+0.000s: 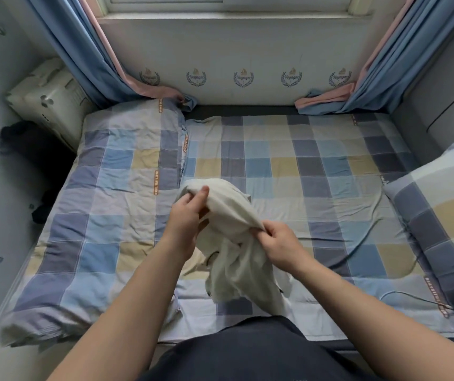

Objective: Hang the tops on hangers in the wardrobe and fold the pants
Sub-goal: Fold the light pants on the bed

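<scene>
Cream-white garment (pixel 231 243) is all bunched and wrinkly, held up over the checked bed (pixel 316 171). Left hand (pixel 190 213) grips its top edge, right hand (pixel 278 243) pinches a fold; the rest hangs limp.

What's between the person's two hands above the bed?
A crumpled cream garment: the left hand grips its upper part, the right hand pinches an edge, and the rest hangs down. Head view.

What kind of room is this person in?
Most likely a small bedroom: a bed under a checked sheet fills the space, a matching pillow lies at its right side, and blue curtains hang by the window above it.
</scene>
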`<state>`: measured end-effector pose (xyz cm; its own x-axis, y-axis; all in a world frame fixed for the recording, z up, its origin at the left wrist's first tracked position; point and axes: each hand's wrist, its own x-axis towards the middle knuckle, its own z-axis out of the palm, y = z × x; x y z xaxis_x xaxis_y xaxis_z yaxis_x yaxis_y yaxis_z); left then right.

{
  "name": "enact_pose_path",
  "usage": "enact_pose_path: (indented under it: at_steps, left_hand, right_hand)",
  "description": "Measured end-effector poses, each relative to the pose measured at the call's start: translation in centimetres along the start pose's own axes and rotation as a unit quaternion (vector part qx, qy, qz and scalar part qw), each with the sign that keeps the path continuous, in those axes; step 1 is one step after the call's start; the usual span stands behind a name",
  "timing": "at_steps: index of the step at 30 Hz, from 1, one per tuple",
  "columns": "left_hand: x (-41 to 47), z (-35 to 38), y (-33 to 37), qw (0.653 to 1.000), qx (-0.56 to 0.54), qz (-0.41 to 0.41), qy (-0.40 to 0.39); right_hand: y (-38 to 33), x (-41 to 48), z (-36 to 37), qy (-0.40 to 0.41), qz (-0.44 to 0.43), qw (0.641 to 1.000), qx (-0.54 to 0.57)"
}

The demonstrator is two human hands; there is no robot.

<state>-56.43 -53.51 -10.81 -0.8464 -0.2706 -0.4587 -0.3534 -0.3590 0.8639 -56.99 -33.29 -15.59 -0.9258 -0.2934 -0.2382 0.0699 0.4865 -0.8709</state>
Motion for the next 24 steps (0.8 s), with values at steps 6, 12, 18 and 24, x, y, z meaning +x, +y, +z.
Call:
enact_pose_path:
  at_steps: [6,12,18,24]
  left_hand:
    - [-2.1,0.5,-3.7,0.971,0.176,-0.080,-0.142]
    - [-2.0,1.3,-7.4,0.955,0.259,-0.071,-0.123]
    - [0.0,3.3,-7.3,0.962,0.273,-0.002,-0.022]
    - [0.6,3.4,-6.3,0.993,0.064,-0.100,0.002]
  right_hand:
    - [-3.0,2.5,-1.9,0.072,0.128,0.953,0.264]
    - [-4.0,3.0,-3.3,0.068,0.173,0.872,0.453]
    - [-4.6,2.6,-3.6,0.052,0.211,0.803,0.555]
    - [-2.5,1.0,-5.5,-0.037,0.177,0.892,0.415]
